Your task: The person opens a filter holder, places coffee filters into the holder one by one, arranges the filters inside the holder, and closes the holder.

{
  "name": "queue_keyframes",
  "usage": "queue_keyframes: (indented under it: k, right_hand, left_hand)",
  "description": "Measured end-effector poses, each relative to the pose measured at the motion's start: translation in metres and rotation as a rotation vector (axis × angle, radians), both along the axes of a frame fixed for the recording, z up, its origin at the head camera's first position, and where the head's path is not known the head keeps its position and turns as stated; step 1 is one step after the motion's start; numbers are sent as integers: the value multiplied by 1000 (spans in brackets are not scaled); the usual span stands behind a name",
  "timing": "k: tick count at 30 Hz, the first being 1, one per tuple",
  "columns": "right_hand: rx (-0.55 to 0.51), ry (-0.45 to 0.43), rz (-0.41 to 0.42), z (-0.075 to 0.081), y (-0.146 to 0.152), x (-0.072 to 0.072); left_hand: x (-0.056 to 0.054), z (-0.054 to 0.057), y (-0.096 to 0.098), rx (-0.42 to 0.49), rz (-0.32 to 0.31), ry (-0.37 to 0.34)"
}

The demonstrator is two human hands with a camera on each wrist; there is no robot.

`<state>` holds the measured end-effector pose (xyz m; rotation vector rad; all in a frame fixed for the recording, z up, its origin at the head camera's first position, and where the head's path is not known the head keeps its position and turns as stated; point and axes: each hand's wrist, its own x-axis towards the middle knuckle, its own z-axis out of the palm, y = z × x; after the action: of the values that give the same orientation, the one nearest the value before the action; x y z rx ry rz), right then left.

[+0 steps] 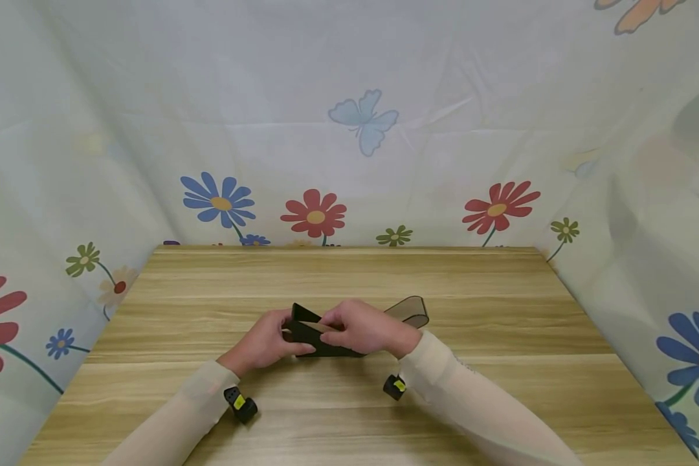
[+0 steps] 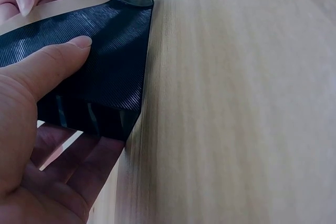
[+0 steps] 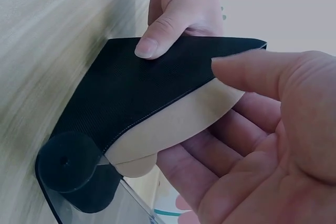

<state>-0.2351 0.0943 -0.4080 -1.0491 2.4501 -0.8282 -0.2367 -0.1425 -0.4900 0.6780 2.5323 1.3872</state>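
Note:
A black ribbed coffee filter holder (image 1: 326,344) stands on the table, its smoky see-through lid (image 1: 409,310) swung open to the right. Tan coffee filter papers (image 3: 173,121) show along its open side, with a rounded tab near the round hinge (image 3: 65,162). At the holder's left end, my left hand (image 1: 268,340) grips it, thumb flat on the ribbed face and fingers around the other side. From the right, my right hand (image 1: 364,327) reaches into the opening and pinches the papers, thumb at the holder's edge and fingers behind them.
The wood-grain table (image 1: 349,278) extends around the holder on all sides. Behind and beside it hangs a pale curtain (image 1: 268,129) printed with flowers and butterflies. Small black cameras are strapped at both wrists, close over the tabletop.

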Motion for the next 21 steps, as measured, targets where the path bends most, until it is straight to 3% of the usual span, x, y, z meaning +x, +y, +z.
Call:
queue_keyframes:
  k: [12,21]
  right_hand:
    - [35,32,-12,1,1,0]
    - [27,20,70,1,3,1]
  left_hand:
    - [-1,-1,-1,2,8,-15]
    - [0,-1,0,-9,12,-2]
